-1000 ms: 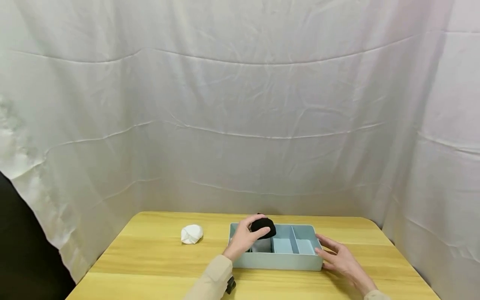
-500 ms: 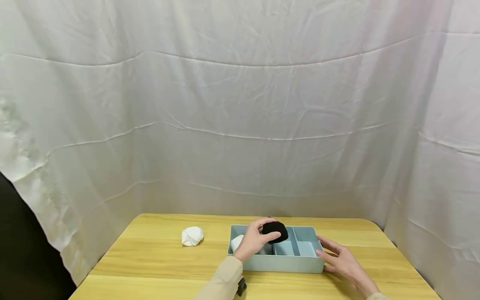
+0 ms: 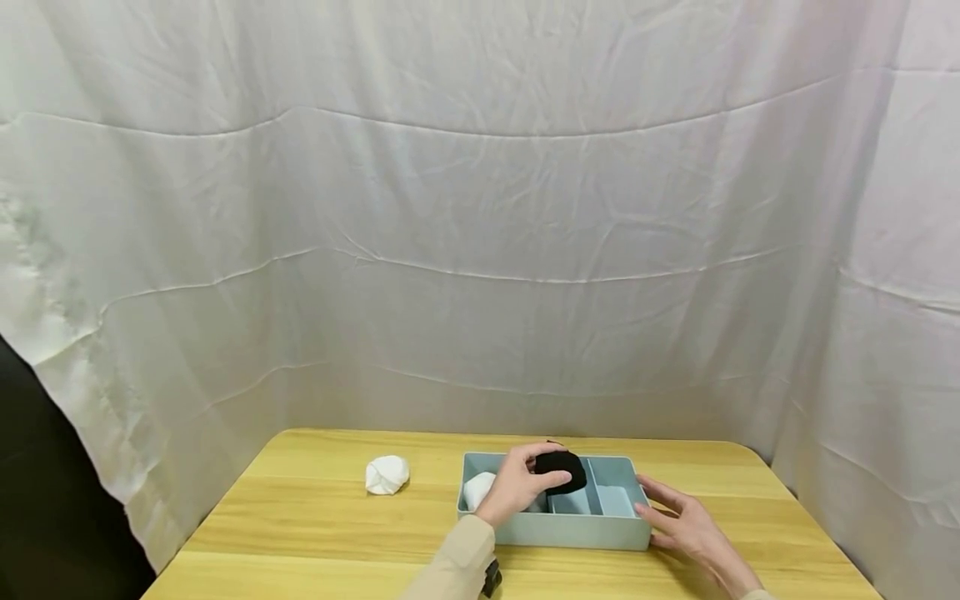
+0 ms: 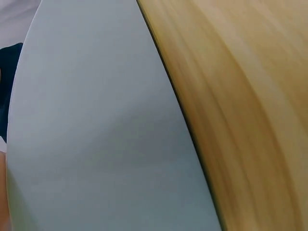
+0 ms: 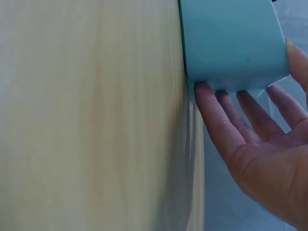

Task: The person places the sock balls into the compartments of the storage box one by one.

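My left hand pinches a balled-up pair of black socks between thumb and fingers, over the middle compartment of a light blue divided box. In the left wrist view the box's front wall fills much of the frame, with a dark edge of the socks at the far left. A white balled sock lies in the left compartment, a grey one beside it, mostly hidden by my hand. My right hand touches the box's right end, fingers extended, fingertips against the end wall.
Another white balled sock lies on the wooden table, left of the box. The right compartment shows its bare floor. A pale curtain hangs behind and at both sides.
My left hand has carried the black socks rightward, from over the left compartment to the middle one, uncovering the white sock in the box. The right hand stays at the box's end.
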`<state>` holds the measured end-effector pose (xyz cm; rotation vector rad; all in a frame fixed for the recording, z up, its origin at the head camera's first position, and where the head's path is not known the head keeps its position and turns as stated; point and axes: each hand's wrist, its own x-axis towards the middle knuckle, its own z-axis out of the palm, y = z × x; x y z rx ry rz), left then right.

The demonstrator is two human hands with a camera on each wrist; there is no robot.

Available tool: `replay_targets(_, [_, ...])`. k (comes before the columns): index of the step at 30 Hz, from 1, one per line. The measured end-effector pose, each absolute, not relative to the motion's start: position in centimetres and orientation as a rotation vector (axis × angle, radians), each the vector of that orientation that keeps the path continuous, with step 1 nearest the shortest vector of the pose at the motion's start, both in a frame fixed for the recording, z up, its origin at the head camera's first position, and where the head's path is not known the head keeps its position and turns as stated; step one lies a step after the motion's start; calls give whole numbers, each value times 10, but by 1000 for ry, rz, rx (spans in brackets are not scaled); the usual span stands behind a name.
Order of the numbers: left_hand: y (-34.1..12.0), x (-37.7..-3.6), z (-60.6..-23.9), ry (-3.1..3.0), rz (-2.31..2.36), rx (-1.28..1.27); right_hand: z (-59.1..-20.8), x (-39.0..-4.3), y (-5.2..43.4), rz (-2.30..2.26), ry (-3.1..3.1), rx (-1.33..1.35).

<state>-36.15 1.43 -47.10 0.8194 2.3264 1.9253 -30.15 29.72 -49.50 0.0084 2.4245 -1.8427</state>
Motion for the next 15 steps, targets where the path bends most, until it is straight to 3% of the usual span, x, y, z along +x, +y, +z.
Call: replay_targets(15, [22, -355, -475, 2310, 1914, 789, -494, -299, 297, -1810, 2443, 9])
